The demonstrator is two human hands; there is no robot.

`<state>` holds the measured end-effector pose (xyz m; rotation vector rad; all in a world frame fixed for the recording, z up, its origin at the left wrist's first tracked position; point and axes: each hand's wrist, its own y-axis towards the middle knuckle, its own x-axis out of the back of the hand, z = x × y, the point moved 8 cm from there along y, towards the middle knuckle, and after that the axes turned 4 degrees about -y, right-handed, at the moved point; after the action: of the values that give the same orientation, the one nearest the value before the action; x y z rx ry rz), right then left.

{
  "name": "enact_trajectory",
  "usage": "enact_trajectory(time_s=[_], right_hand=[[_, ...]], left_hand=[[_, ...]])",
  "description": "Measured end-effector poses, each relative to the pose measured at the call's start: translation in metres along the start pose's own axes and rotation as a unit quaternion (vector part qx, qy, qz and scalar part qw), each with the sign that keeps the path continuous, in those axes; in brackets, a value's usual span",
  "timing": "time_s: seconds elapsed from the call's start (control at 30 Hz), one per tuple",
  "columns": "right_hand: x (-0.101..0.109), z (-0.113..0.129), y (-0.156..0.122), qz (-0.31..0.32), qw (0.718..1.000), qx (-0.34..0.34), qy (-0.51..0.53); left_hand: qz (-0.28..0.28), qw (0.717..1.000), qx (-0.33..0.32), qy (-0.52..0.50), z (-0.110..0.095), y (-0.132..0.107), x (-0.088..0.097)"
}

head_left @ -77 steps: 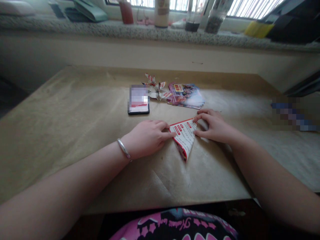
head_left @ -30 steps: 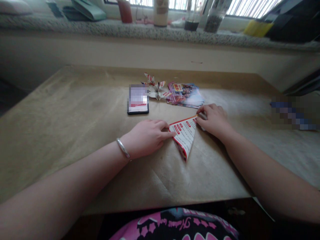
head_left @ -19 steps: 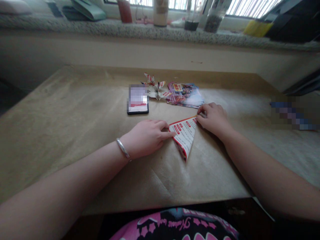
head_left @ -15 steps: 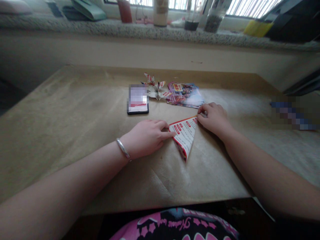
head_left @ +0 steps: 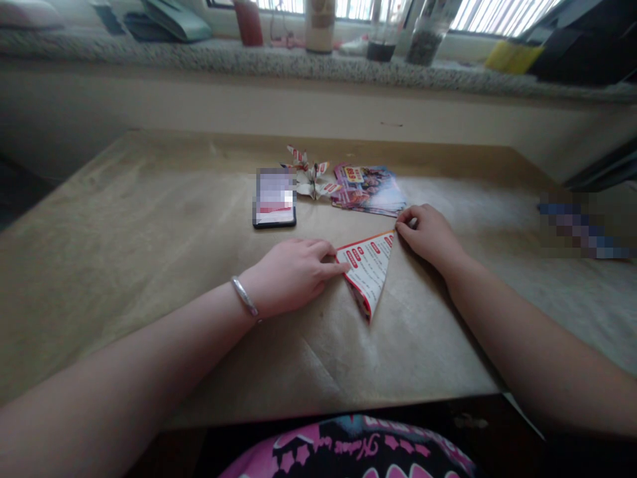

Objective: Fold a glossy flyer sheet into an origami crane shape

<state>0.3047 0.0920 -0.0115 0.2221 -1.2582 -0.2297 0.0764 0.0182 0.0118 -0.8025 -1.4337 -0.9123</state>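
Note:
A printed leaflet folded into a triangle [head_left: 369,269], white with red edges, lies flat on the brown paper sheet [head_left: 149,265] that covers the table. My left hand [head_left: 291,273], with a silver bangle at the wrist, has its fingers curled and presses the triangle's left corner down. My right hand [head_left: 430,232] pinches the paper's far right corner with closed fingers.
A phone [head_left: 275,199] lies beyond the hands, with a folded paper crane [head_left: 311,176] and a stack of colourful leaflets [head_left: 371,189] to its right. Bottles and jars [head_left: 321,23] stand on the stone sill behind. The table's near edge runs just above my lap.
My right hand slid from the triangle's right side up to its far right corner and closed into a pinch. The left hand and paper stayed put.

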Motion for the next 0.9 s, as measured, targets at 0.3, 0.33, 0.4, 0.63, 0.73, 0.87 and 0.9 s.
enact_trajectory(time_s=[0.3,0.33,0.4,0.63,0.73,0.87,0.9], right_hand=[[0.007,0.05,-0.028,0.08,0.951,0.269,0.132],[0.007,0.055,-0.032,0.102,0.942,0.29,0.137],[0.008,0.059,-0.037,0.13,0.93,0.314,0.142],[0.006,0.056,-0.039,0.141,0.923,0.337,0.116],[0.007,0.056,-0.037,0.112,0.937,0.318,0.095],[0.007,0.058,-0.037,0.074,0.958,0.273,0.054],[0.007,0.059,-0.037,0.067,0.961,0.262,0.051]], left_hand=[[-0.045,0.999,-0.01,-0.02,0.002,-0.001,0.003],[-0.056,0.998,-0.011,-0.025,0.003,-0.002,0.003],[-0.074,0.997,-0.012,-0.035,0.004,-0.002,0.003],[-0.098,0.99,0.033,-0.092,0.017,-0.005,0.001],[-0.122,0.981,0.06,-0.141,0.025,-0.004,0.004],[-0.184,0.966,0.086,-0.159,0.032,-0.007,0.014],[-0.2,0.963,0.09,-0.155,0.033,-0.008,0.018]])
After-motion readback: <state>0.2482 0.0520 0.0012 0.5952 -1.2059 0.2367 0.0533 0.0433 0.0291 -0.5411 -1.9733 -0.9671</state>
